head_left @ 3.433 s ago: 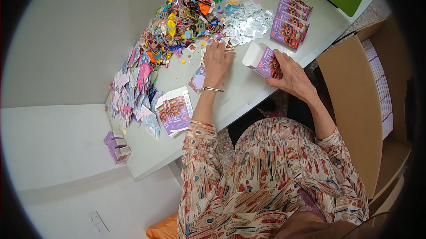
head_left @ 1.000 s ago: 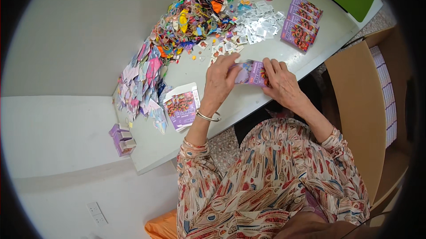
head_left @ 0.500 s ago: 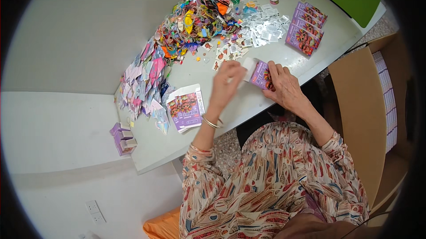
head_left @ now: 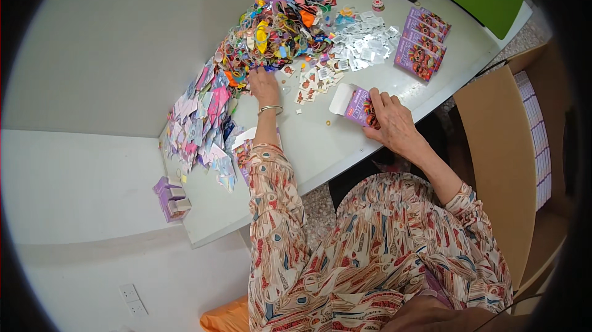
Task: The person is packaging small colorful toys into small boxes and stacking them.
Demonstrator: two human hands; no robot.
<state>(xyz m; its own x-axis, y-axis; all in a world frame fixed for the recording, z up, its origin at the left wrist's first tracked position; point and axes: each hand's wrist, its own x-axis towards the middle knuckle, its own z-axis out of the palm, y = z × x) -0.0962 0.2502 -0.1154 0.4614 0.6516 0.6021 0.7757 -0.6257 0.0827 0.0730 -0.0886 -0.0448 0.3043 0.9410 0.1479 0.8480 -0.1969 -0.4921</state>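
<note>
My right hand holds a small purple box with its white flap open, resting on the white table. My left hand reaches forward to the edge of a big heap of colourful small items, fingers down on it; a bangle sits on the wrist. Small printed cards lie scattered between the two hands. Whether the left hand has hold of anything, I cannot see.
A stack of purple boxes lies at the right rear beside silvery packets. Pink and holographic sheets spread along the left edge. Folded purple boxes sit on a lower surface. A cardboard carton stands at right.
My left hand left the purple box and stretched out to the colourful heap. The right hand keeps the box, now lying with its flap open.
</note>
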